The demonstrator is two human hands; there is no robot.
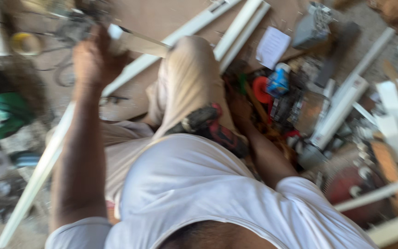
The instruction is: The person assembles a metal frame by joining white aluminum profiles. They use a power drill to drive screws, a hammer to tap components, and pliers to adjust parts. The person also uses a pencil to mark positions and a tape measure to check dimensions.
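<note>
Left hand [95,57] raised at upper left, fingers curled shut around the near end of a long white strip [137,44], the gripped end poking out just past the knuckles. Strip running away from the hand up and to the right, over a bent knee in pale trousers [187,80]. Just below the hand, a second long white trim length [47,159] slanting down to the lower left edge, passing behind the forearm. Right hand [239,108] low at centre, beside the knee, at the edge of a heap of clutter; too blurred to tell whether open or closed, or whether touching anything. Dark and red power tool [213,127] lying against the thigh, just left of that hand. Farther out: a red disc [261,87] and a blue object [278,80] near the right hand, a white sheet of paper [272,46] on the brown board floor [157,16], more white profiles [240,25] above and at right. Green object [10,115] at far left, smeared by motion. Whole view blurred; small items in the heap impossible to name; right-side profiles cut off by the frame.
</note>
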